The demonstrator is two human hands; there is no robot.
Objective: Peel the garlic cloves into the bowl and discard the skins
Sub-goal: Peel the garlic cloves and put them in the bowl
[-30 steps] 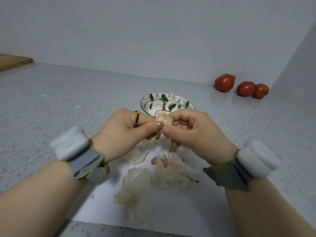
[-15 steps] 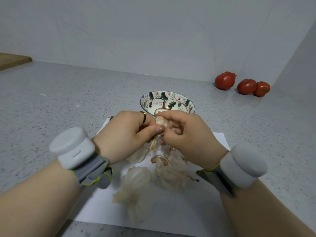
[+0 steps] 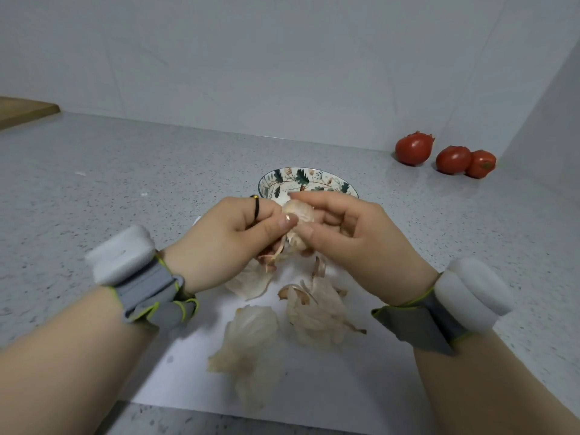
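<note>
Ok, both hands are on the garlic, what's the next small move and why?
Probably peel the loose skin downward with the left hand while the right hand steadies the garlic: strands already hang beneath it, over the discarded skins on the paper.

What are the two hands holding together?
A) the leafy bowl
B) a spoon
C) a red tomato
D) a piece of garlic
D: the left hand and right hand both pinch the garlic, in front of the bowl; the tomatoes sit untouched by the wall.

Kitchen, speckled countertop, tomatoes, bowl
</note>
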